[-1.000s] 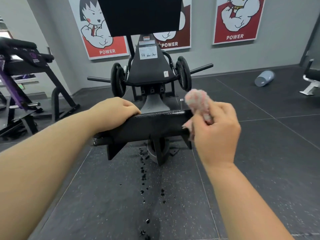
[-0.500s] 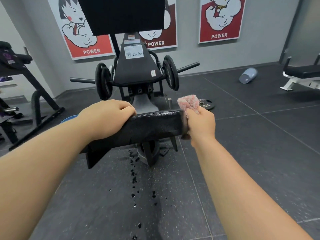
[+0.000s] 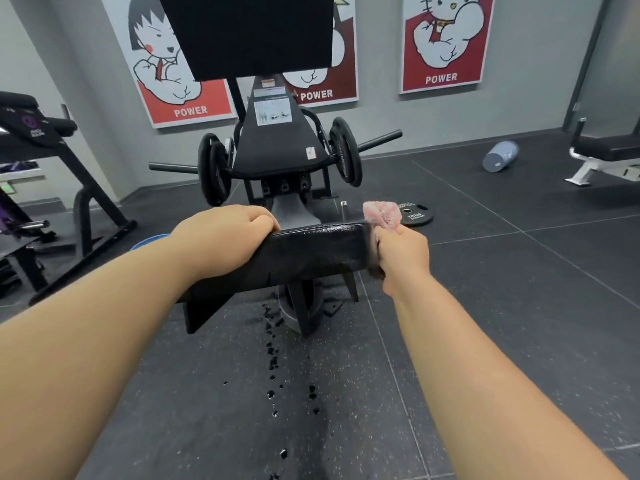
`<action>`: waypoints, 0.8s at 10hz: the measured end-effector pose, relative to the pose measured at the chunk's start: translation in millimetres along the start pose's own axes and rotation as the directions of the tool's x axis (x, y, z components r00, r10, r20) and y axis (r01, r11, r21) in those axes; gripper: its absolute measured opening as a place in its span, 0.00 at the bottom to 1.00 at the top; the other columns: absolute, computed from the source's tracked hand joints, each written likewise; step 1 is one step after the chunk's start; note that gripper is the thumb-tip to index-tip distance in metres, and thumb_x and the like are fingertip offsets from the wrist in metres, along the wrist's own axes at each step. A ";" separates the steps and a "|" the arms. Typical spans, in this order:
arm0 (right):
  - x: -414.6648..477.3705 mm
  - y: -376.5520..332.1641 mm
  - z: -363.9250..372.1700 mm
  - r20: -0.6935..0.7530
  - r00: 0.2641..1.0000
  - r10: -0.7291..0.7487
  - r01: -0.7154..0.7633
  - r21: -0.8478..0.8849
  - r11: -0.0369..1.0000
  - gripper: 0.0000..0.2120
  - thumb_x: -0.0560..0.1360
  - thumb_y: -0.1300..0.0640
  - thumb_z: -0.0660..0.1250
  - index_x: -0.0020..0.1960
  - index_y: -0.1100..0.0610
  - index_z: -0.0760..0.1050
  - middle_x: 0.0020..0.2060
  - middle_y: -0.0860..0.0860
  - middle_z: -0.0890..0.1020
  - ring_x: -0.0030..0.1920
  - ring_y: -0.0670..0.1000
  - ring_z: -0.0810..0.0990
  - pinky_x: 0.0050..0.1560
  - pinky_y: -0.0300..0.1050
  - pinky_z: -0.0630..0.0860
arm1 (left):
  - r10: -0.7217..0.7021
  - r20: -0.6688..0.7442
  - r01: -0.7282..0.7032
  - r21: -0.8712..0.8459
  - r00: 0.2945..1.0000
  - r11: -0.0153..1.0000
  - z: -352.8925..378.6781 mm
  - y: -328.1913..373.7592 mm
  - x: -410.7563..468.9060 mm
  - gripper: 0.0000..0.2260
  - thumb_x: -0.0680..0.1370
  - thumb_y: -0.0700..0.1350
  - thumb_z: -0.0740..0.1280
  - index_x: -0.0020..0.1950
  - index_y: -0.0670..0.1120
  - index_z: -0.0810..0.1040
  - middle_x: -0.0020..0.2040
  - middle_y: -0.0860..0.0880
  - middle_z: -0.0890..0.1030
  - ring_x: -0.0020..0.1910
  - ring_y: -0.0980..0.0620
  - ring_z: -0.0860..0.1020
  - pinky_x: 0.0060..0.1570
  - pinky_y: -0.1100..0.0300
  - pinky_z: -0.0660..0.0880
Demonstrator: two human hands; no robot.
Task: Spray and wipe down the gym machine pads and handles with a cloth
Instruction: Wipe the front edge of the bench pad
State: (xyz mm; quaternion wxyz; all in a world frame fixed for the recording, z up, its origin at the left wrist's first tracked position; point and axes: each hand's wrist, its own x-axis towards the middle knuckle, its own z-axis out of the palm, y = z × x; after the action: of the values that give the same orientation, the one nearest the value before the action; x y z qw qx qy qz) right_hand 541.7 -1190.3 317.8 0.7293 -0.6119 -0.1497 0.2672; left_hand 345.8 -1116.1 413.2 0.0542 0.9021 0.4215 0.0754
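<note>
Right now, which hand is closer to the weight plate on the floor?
Right. The right hand is at the pad end near the weight plate; the left hand grips the pad farther left.

Two bare arms in view. Left hand [image 3: 225,233] is bare, with its knuckles showing as soft rounded ridges. Right hand [image 3: 403,252] is bare too, with the back of the hand and the wrist visible. Left forearm [image 3: 104,323] is uncovered from the hand back to the frame edge; it looks very broad near the camera and narrows toward the wrist. Right forearm [image 3: 485,358] is likewise uncovered and looks slimmer, tapering to the wrist. Upper arms are out of frame. Fingernails are too small to tell.
</note>
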 end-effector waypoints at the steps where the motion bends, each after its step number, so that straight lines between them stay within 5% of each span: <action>1: -41.8 6.5 -17.6 0.082 0.990 -0.112 0.111 0.022 0.994 0.09 0.75 0.64 0.63 0.36 0.59 0.70 0.27 0.53 0.66 0.29 0.51 0.63 0.29 0.42 0.61 | -0.008 -0.005 0.008 -0.004 1.000 1.000 0.4 0.2 1.4 0.16 0.83 0.51 0.50 0.55 0.61 0.78 0.55 0.59 0.78 0.55 0.53 0.74 0.56 0.52 0.70; 2: -44.2 11.3 -21.7 0.056 0.983 -0.175 0.170 0.087 0.982 0.09 0.77 0.63 0.63 0.40 0.67 0.73 0.31 0.55 0.74 0.32 0.53 0.71 0.33 0.42 0.69 | -0.020 -0.021 0.020 -0.007 1.000 1.000 0.3 1.2 0.2 0.16 0.82 0.51 0.50 0.54 0.61 0.78 0.55 0.58 0.79 0.54 0.52 0.74 0.57 0.51 0.71; 4: -7.2 17.2 -6.4 -0.008 0.989 0.150 -0.148 0.128 0.981 0.11 0.77 0.49 0.69 0.53 0.56 0.79 0.46 0.51 0.82 0.43 0.52 0.80 0.39 0.43 0.76 | -0.028 -0.052 0.027 -0.017 0.998 0.999 1.1 1.5 -5.6 0.17 0.82 0.51 0.50 0.54 0.61 0.79 0.56 0.57 0.78 0.54 0.51 0.73 0.52 0.53 0.68; 5: 2.3 22.5 -7.4 0.022 0.983 0.184 -0.185 0.106 0.977 0.16 0.79 0.54 0.64 0.64 0.62 0.74 0.54 0.63 0.81 0.35 0.54 0.78 0.33 0.41 0.77 | -0.019 -0.070 0.018 -0.016 0.997 1.000 2.0 -0.5 -7.8 0.18 0.82 0.51 0.50 0.54 0.61 0.79 0.56 0.56 0.78 0.54 0.51 0.74 0.51 0.53 0.68; 6: 8.5 15.5 -7.0 0.071 0.974 0.216 -0.223 0.124 0.967 0.06 0.80 0.61 0.59 0.47 0.61 0.74 0.36 0.56 0.76 0.27 0.50 0.71 0.24 0.34 0.70 | -0.019 -0.089 0.019 -0.006 0.996 1.000 2.6 -2.2 -7.7 0.17 0.82 0.51 0.50 0.53 0.61 0.79 0.55 0.56 0.78 0.53 0.50 0.74 0.51 0.52 0.69; 8: -21.0 8.6 -17.5 0.235 0.918 0.319 -0.324 -0.018 0.946 0.13 0.82 0.61 0.56 0.39 0.56 0.68 0.34 0.51 0.70 0.27 0.48 0.68 0.22 0.33 0.68 | -0.030 -0.101 0.032 0.018 0.994 0.999 3.1 -2.4 -4.1 0.16 0.81 0.53 0.50 0.52 0.61 0.79 0.56 0.54 0.79 0.54 0.48 0.75 0.54 0.50 0.71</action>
State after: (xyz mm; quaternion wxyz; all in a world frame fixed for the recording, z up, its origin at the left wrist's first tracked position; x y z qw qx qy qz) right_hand 532.4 -1215.7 308.2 0.6590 -0.5847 -0.1294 0.4552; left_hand 341.9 -1117.9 409.5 0.0252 0.8909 0.4386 0.1155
